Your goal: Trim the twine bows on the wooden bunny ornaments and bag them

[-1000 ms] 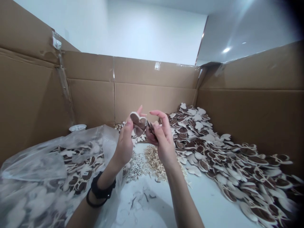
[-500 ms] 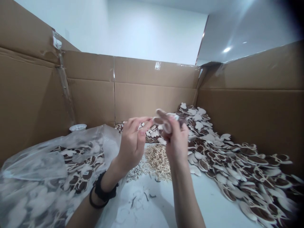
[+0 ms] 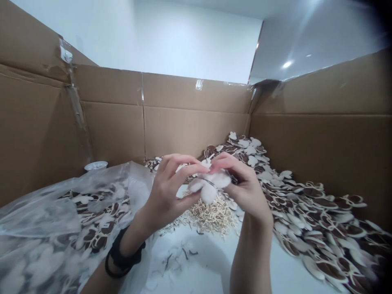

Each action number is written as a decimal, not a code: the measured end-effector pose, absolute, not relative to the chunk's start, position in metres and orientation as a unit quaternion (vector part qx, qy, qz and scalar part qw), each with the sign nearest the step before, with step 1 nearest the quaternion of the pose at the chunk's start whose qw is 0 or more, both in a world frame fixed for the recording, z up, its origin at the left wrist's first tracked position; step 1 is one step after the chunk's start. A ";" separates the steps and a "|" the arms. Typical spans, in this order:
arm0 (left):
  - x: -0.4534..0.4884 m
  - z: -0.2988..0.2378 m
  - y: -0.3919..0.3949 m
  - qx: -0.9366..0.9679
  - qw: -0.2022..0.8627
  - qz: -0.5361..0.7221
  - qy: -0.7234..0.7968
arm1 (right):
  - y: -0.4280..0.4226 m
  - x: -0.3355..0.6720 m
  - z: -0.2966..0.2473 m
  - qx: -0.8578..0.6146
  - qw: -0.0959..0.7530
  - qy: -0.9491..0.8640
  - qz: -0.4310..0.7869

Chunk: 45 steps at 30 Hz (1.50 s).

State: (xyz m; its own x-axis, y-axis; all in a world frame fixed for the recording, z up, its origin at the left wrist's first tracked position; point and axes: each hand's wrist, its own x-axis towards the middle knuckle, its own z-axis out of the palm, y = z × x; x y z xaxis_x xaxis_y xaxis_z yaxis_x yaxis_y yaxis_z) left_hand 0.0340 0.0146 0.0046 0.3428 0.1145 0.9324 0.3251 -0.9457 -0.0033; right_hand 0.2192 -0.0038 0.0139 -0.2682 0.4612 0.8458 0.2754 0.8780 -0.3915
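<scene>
A white fluffy, lobed patch (image 3: pixel 209 192) with a dark line across it is held up between both hands. My left hand (image 3: pixel 171 188) has its fingertips and thumb closed on the patch's left side. My right hand (image 3: pixel 246 185) grips the upper right of it, fingers bent over the top; something dark shows by its thumb. Below the hands, a heap of short cream cord pieces (image 3: pixel 212 218) lies on the white table (image 3: pixel 196 273). The patch's far face is hidden from me.
A large pile of brown and white patches (image 3: pixel 306 228) slopes along the right. On the left, a clear plastic bag (image 3: pixel 39 212) holds more patches, with a small white dish (image 3: pixel 96 165) behind it. Cardboard walls (image 3: pixel 196 126) surround the table; dark scraps (image 3: pixel 185 253) lie in front.
The patch has been turned so its white fluffy face shows instead of brown parts. My right hand has moved right and bent inward, and my left hand's fingers have come onto the patch.
</scene>
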 end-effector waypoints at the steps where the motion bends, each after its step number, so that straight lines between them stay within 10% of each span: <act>1: 0.034 0.005 0.015 -0.810 0.127 -0.558 -0.130 | -0.004 0.216 0.015 -0.232 0.557 -0.793 0.084; 9: 0.037 0.001 0.017 -0.783 0.213 -0.567 -0.137 | -0.004 0.201 0.016 -0.228 0.576 -0.783 0.056; 24: 0.023 0.005 0.012 -0.853 -0.058 -0.505 -0.120 | 0.008 0.201 0.013 -0.174 0.615 -0.767 0.057; 45: 0.017 0.012 0.018 -0.822 0.121 -0.543 -0.124 | -0.002 0.187 0.017 -0.336 0.498 -0.772 0.207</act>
State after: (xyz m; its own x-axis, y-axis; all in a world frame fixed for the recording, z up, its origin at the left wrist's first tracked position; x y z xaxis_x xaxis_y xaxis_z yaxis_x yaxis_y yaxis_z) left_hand 0.0172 0.0176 0.0123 0.3794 0.0733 0.9223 0.3355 -0.9399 -0.0634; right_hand 0.1867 -0.0023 0.0165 -0.2786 0.7248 0.6301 0.3123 0.6888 -0.6542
